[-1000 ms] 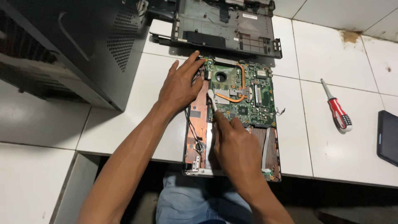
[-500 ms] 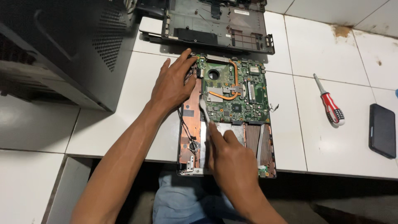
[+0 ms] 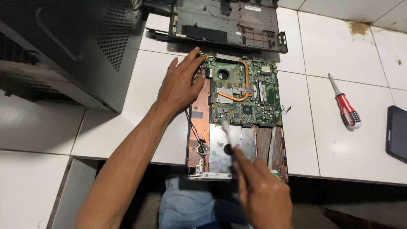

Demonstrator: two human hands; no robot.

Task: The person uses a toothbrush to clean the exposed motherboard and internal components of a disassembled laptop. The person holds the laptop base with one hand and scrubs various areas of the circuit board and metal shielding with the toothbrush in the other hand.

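Left hand lies spread, steadying the green laptop motherboard; right hand pinches a pale brush, apparently dusting the board.

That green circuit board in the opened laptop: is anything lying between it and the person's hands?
Nothing visible blocks it. The left hand already rests against the green circuit board at its upper left corner. The right hand holds a small blurred tool whose tip is near the board's lower edge, over bare metal chassis.

Both forearms are bare, no sleeves or rings; blue denim jeans cover the legs.
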